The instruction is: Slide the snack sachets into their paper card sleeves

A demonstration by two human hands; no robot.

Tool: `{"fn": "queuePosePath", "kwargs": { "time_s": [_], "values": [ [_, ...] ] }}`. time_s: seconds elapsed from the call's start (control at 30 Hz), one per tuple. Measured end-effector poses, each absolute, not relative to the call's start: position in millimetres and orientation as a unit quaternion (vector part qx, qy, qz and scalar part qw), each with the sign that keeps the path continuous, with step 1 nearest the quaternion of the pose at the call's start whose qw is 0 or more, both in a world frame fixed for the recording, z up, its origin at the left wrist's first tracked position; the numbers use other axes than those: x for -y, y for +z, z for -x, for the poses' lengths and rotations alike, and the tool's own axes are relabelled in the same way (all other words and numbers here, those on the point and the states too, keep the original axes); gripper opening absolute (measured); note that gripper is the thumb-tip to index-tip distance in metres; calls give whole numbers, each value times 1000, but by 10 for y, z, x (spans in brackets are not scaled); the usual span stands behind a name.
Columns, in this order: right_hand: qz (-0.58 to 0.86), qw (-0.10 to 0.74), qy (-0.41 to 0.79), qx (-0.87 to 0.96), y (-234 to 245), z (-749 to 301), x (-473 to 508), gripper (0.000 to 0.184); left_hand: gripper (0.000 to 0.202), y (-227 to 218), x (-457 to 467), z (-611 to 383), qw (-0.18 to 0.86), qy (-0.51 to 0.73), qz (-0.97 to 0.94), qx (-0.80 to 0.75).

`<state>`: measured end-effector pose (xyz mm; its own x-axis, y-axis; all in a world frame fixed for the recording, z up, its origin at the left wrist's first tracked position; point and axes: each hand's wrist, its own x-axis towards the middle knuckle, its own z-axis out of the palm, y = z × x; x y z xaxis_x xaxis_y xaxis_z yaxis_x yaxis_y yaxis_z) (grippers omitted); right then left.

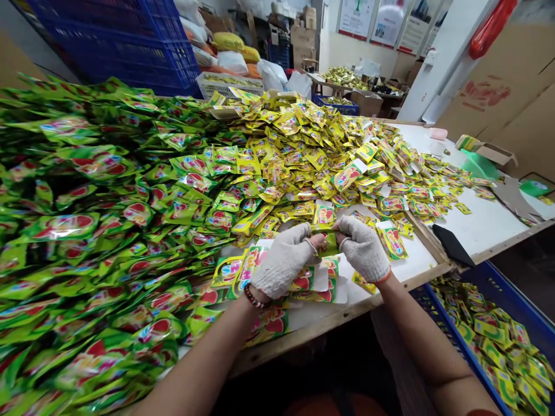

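Observation:
My left hand (284,260) and my right hand (363,245) wear white knit gloves with the fingertips bare. Between them, just above the table's near edge, both pinch a small green packet (326,242); the fingers cover its ends. Below my left hand lie flat printed cartons (228,271) with white flaps. To the left spreads a large heap of green foil packets (108,231) with watermelon prints. Beyond my hands is a heap of yellow packets (299,138). A small printed box (391,240) lies right of my right hand.
At the lower right stands a blue crate (485,289) holding several small boxes. A black flat object (453,245) rests by the table's wooden edge (427,274). Stacked blue crates (125,46) rise at the back left. A green bowl (479,166) sits at the far right.

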<state>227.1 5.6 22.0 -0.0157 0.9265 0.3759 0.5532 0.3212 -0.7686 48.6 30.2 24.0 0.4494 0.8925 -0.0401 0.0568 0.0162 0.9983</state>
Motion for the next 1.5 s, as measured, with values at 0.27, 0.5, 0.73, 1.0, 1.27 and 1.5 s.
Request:
{"fn": "queuePosePath", "kwargs": {
  "time_s": [0.27,0.5,0.73,1.0,1.27,1.5],
  "values": [
    [522,530,311,591,189,-2244,78,33,23,269,-193,-540,549,369,-650,-374],
    [535,527,433,498,-60,-2526,63,44,29,494,-462,-659,266,223,-805,-481],
    [573,597,375,419,-289,-2710,47,54,69,330,-1082,-1297,129,22,-811,-570],
    [577,609,328,435,-259,-2746,136,54,52,380,-888,-1123,53,51,-845,-530],
    [568,534,332,531,62,-2696,293,37,56,407,-168,-727,-49,81,-897,-432],
    [542,373,326,679,221,-2857,284,26,54,359,-131,-673,-59,79,-916,-389]
  ]
}}
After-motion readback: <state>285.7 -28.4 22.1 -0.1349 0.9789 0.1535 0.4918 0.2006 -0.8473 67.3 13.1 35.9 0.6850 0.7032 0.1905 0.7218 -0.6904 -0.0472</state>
